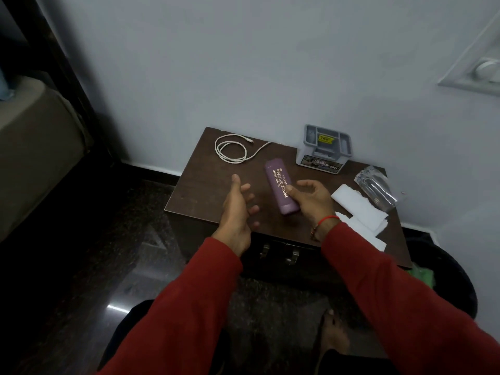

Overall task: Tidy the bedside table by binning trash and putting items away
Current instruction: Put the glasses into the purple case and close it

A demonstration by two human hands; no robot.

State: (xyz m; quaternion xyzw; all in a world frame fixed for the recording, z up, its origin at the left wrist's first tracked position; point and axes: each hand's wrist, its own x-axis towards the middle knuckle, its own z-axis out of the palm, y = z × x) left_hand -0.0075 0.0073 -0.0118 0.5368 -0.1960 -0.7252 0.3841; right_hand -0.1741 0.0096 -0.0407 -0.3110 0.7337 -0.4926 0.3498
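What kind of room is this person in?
Most likely a bedroom. A small dark wooden bedside table stands against the wall, what looks like a bed's edge is at left, and a spectacle case and charging cable lie on the table.

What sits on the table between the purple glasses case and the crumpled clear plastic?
In the head view, the right hand gripping the glasses case, then white tissue paper lying beside the clear plastic.
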